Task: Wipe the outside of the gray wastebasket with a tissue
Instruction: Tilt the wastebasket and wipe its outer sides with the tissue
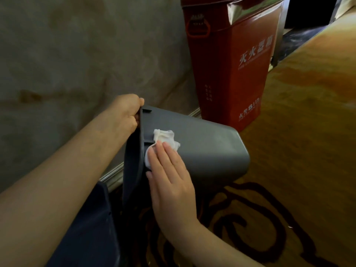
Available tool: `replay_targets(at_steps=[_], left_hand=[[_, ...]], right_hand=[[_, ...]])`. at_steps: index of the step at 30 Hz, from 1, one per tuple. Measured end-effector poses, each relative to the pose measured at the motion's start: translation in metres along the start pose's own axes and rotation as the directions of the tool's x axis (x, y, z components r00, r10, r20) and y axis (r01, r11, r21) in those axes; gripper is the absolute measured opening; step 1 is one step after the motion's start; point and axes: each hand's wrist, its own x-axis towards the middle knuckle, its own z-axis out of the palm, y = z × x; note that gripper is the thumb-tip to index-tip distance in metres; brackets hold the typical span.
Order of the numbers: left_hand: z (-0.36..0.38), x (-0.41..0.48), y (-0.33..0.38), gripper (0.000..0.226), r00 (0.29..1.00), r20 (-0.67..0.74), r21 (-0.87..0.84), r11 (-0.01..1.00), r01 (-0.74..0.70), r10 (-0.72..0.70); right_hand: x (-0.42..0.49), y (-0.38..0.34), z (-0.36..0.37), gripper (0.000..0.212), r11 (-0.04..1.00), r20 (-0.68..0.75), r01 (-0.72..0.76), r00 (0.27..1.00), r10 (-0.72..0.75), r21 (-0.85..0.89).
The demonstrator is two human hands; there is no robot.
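The gray wastebasket (208,149) is tipped on its side above the carpet, its open mouth toward me and its base pointing right. My left hand (125,112) grips the top of its rim. A crumpled white tissue (165,137) lies against the outer wall just below the rim. My right hand (171,182) presses flat on the tissue, fingers together and stretched out, covering its lower part.
A tall red fire-extinguisher box (231,70) stands against the wall just behind the basket. A marbled wall (77,54) with a metal skirting strip runs along the left. Patterned orange carpet (308,132) lies to the right. A dark blue object (90,228) sits at lower left.
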Motion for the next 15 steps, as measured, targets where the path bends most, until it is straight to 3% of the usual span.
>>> replay_targets(at_steps=[3, 5, 8, 11, 15], left_hand=[[0.000, 0.001, 0.003, 0.028, 1.000, -0.002, 0.022, 0.999, 0.025, -0.025], [0.001, 0.000, 0.005, 0.027, 1.000, 0.005, 0.033, 0.999, 0.026, -0.027], [0.005, 0.000, 0.007, 0.028, 1.000, 0.016, 0.046, 0.999, 0.012, -0.012], [0.008, 0.003, 0.009, 0.026, 1.000, 0.006, 0.060, 0.998, 0.000, 0.000], [0.020, 0.005, 0.015, 0.026, 0.999, 0.027, 0.048, 0.998, -0.031, 0.030]], right_hand=[[-0.005, 0.034, 0.004, 0.038, 0.992, -0.027, 0.127, 0.992, -0.127, 0.006], [-0.015, 0.066, -0.001, 0.043, 0.994, -0.027, 0.099, 0.995, -0.098, 0.044], [-0.029, 0.117, -0.018, 0.041, 0.995, -0.065, -0.080, 0.994, 0.084, 0.061], [-0.029, 0.154, -0.035, 0.035, 0.951, -0.123, -0.303, 0.943, 0.309, 0.066], [-0.021, 0.164, -0.040, 0.037, 0.907, -0.132, -0.421, 0.898, 0.420, 0.025]])
